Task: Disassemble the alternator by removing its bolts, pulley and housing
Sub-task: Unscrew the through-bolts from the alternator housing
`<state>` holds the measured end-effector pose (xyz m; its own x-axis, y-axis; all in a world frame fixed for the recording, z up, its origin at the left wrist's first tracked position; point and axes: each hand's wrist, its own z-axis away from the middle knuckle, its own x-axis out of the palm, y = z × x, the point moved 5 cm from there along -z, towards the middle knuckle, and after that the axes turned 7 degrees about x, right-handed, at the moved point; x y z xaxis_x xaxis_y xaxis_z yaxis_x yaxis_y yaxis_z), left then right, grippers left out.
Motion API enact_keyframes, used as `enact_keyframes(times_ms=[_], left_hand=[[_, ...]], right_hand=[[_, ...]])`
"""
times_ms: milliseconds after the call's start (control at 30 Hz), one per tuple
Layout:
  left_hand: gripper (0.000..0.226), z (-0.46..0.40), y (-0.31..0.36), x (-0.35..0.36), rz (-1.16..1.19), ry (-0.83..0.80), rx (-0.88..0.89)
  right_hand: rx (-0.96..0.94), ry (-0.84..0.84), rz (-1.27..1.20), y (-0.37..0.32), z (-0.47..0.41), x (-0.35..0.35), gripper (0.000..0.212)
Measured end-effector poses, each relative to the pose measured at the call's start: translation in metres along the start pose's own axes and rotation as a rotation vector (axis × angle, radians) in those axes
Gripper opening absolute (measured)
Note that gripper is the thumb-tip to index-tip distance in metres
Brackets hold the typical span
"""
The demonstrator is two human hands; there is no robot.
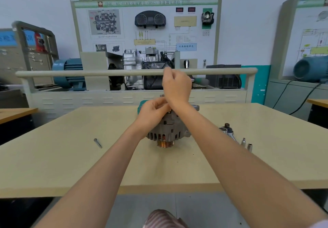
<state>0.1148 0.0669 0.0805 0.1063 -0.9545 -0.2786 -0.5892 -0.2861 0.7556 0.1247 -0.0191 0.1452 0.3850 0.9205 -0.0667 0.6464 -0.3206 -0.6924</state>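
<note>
The alternator (pixel 167 130) is steadied pulley-down on the table (pixel 71 156) beneath the left hand (pixel 153 111) — whether gripped cannot be told. Above it the right hand (pixel 175 86) is curled, likely pinching a hidden bolt.

Training board (pixel 145 29), upper centre of frame: green header strip carries blurred line, partly legible as "JDQC-BS-018", Chinese characters, then "(DSG)", more Chinese characters; exact characters uncertain

Blue label (pixel 186 47), right-centre of same board: five handwritten-style Chinese characters, roughly "仪表控制单元"

Yellow boxes and picture captions on board: print too small to read

Blue sign (pixel 16 39), far left of frame: large characters, blurred, unreadable

Second board (pixel 312 32), right edge of frame: diagram labels illegible

No readable marking on items on table
</note>
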Motion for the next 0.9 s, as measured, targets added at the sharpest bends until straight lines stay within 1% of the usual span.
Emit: enact_keyframes(times_ms=[67, 100, 167, 233, 267, 300, 367, 400, 433, 467, 500, 533, 567, 633, 700, 733, 767, 833, 900], left_hand=[[0.018, -0.001, 0.001, 0.001, 0.015, -0.034, 0.002], [0.018, -0.002, 0.002, 0.001, 0.014, -0.054, 0.001], [0.020, -0.002, 0.002, 0.000, 0.011, -0.079, 0.006], [0.020, 0.000, 0.003, -0.001, 0.036, -0.067, 0.012], [0.020, 0.000, 0.004, -0.002, 0.045, -0.051, 0.019], [0.021, 0.000, 0.003, -0.003, 0.041, -0.031, 0.027], [0.028, 0.000, -0.001, -0.004, 0.017, 0.018, 0.029], [0.033, 0.000, -0.004, -0.005, -0.004, 0.049, 0.012], [0.036, 0.000, -0.007, -0.006, -0.028, 0.079, -0.008], [0.036, 0.000, -0.008, -0.006, -0.046, 0.097, -0.026], [0.036, 0.000, -0.009, -0.006, -0.051, 0.102, -0.036], [0.035, 0.000, -0.008, -0.006, -0.046, 0.097, -0.034], [0.033, 0.000, -0.007, -0.005, -0.032, 0.080, -0.025], [0.026, 0.000, -0.003, -0.003, 0.003, 0.027, -0.004], [0.022, 0.000, 0.000, -0.002, 0.029, -0.022, 0.008], [0.022, -0.001, 0.001, -0.003, 0.038, -0.039, 0.006], [0.021, -0.001, 0.001, -0.003, 0.039, -0.053, 0.005], [0.021, -0.001, 0.000, -0.004, 0.031, -0.054, 0.008], [0.019, -0.001, 0.000, -0.005, 0.021, -0.025, 0.009]], right_hand=[[0.200, -0.184, -0.289, 0.005, -0.011, 0.003, 0.048], [0.268, -0.247, -0.395, 0.007, -0.014, 0.004, 0.050], [0.330, -0.288, -0.514, 0.010, -0.017, 0.005, 0.051], [0.332, -0.257, -0.526, 0.009, -0.015, 0.005, 0.052], [0.277, -0.210, -0.471, 0.008, -0.012, 0.003, 0.050], [0.166, -0.139, -0.350, 0.006, -0.007, 0.001, 0.046], [-0.111, 0.033, 0.042, 0.001, 0.009, -0.001, 0.032], [-0.188, 0.126, 0.248, 0.000, 0.015, 0.000, 0.025], [-0.213, 0.189, 0.419, -0.002, 0.020, 0.002, 0.020], [-0.215, 0.214, 0.515, -0.004, 0.021, 0.004, 0.020], [-0.200, 0.198, 0.536, -0.005, 0.019, 0.006, 0.022], [-0.180, 0.153, 0.483, -0.006, 0.015, 0.007, 0.023], [-0.165, 0.100, 0.383, -0.008, 0.011, 0.007, 0.030], [-0.084, -0.060, 0.105, -0.008, 0.000, 0.008, 0.048], [0.108, -0.220, -0.259, -0.004, -0.009, 0.011, 0.053], [0.208, -0.272, -0.416, -0.001, -0.012, 0.013, 0.053], [0.290, -0.300, -0.523, 0.003, -0.013, 0.015, 0.052], [0.353, -0.307, -0.598, 0.007, -0.012, 0.015, 0.054], [0.287, -0.240, -0.531, 0.007, -0.008, 0.012, 0.056]])
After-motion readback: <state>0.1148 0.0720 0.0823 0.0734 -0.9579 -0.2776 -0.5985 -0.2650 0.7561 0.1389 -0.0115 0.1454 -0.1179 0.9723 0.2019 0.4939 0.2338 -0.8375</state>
